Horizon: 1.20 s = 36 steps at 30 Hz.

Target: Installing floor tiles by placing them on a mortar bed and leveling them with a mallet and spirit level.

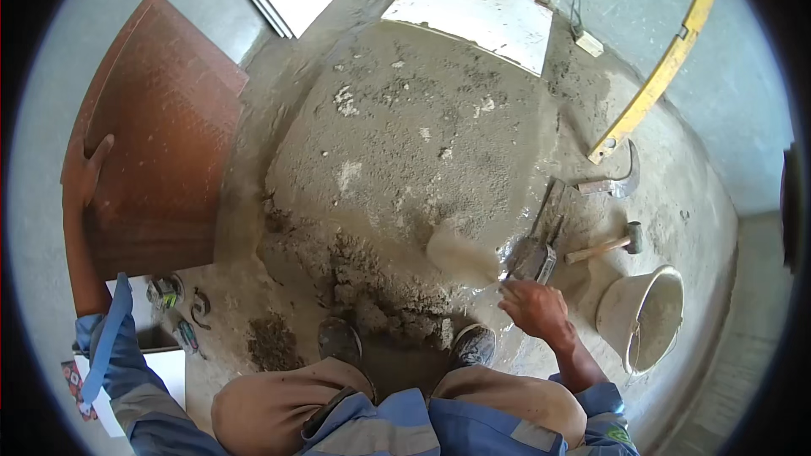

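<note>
My left hand is closed on the left edge of a large reddish-brown board, with the thumb on its face. The board leans upright at the left. My right hand is low over the wet floor, its fingers curled; what they hold is hidden. A blurred, light brown streak runs left from its fingertips, and I cannot tell whether it is flung muddy water or a moving tool. Just beyond the hand lies a dark, wet tool. A wide bed of grey mortar spreads ahead of my shoes.
To the right are a mallet, a hatchet-like tool, a bucket and a yellow level leaning on the wall. White tiles lie at the far end. A small power tool is at left.
</note>
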Tool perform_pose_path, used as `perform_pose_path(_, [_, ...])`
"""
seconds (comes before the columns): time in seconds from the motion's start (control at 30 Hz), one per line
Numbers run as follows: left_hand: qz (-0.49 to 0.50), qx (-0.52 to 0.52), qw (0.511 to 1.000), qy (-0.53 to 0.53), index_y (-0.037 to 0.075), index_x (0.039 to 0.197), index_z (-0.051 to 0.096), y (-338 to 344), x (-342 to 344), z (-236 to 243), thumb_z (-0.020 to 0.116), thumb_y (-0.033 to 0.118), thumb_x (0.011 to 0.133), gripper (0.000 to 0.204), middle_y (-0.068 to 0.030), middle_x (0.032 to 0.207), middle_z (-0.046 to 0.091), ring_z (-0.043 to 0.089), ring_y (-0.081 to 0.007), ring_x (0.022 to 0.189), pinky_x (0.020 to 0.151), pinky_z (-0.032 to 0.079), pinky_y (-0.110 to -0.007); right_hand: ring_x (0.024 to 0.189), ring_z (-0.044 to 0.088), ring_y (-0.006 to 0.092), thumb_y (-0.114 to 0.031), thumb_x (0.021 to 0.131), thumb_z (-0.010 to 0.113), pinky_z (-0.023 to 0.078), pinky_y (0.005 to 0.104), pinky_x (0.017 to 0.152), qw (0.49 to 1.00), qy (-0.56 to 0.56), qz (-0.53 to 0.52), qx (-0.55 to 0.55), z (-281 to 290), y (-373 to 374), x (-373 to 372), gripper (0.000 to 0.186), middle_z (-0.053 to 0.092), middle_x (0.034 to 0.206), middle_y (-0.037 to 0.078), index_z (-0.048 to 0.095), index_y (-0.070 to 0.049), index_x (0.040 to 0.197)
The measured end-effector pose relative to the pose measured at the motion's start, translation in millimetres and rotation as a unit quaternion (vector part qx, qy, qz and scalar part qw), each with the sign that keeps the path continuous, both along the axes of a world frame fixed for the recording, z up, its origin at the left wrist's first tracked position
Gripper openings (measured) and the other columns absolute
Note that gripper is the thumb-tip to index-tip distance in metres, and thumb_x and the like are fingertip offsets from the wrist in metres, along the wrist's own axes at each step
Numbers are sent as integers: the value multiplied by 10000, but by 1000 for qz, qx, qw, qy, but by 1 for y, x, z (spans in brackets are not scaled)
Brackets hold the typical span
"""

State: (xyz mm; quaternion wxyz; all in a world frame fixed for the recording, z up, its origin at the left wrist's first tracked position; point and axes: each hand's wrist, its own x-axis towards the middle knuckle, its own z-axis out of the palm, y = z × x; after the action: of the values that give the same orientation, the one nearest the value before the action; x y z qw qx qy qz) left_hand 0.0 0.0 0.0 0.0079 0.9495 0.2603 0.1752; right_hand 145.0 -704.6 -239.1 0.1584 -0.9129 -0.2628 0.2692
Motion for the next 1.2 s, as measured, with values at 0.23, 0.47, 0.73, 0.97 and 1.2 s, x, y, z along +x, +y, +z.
perform_pose_path(0.23, [36, -16, 999, -4, -53, 1367, 535, -3, 1, -2, 680, 304, 931, 583, -206, 1298, 638, 611, -324, 1196, 1042, 436, -396, 1003, 677, 367, -334, 884, 710, 540, 485, 852, 998, -18, -51, -42, 8, -26, 2, 384, 703, 1108, 136, 679, -157, 1223])
perform_pose_path(0.47, [-7, 22, 999, -30, -45, 1425, 478, 4, -2, -5, 678, 258, 935, 610, -227, 1348, 598, 574, -327, 1257, 1084, 413, -394, 1117, 663, 352, -206, 896, 706, 512, 428, 964, 909, -183, -373, -32, 56, -155, -20, 387, 666, 1259, 200, 659, -50, 1248])
perform_pose_path(0.73, [23, 13, 1000, -9, -40, 1429, 476, 13, -4, -7, 671, 219, 937, 589, -218, 1373, 581, 554, -335, 1277, 1095, 404, -406, 1073, 617, 409, -250, 905, 583, 475, 513, 914, 792, -156, -467, -362, 120, -284, -59, 453, 645, 1158, 224, 589, -43, 1309])
perform_pose_path(0.97, [59, 22, 998, 10, -66, 1294, 577, 13, -4, -17, 717, 342, 901, 583, -273, 1231, 649, 626, -380, 1154, 1009, 460, -446, 1076, 672, 358, -219, 878, 710, 524, 414, 929, 927, -145, -345, -14, 139, -71, 41, 413, 671, 1223, 211, 666, -56, 1255])
perform_pose_path(1.2, [22, -68, 996, -45, -22, 1257, 562, -50, 10, -16, 642, 322, 954, 465, -307, 1102, 676, 640, -481, 1069, 925, 499, -521, 922, 685, 401, -367, 989, 594, 532, 460, 810, 944, -14, 204, 258, 148, 258, 41, 371, 703, 979, 221, 679, -26, 1109])
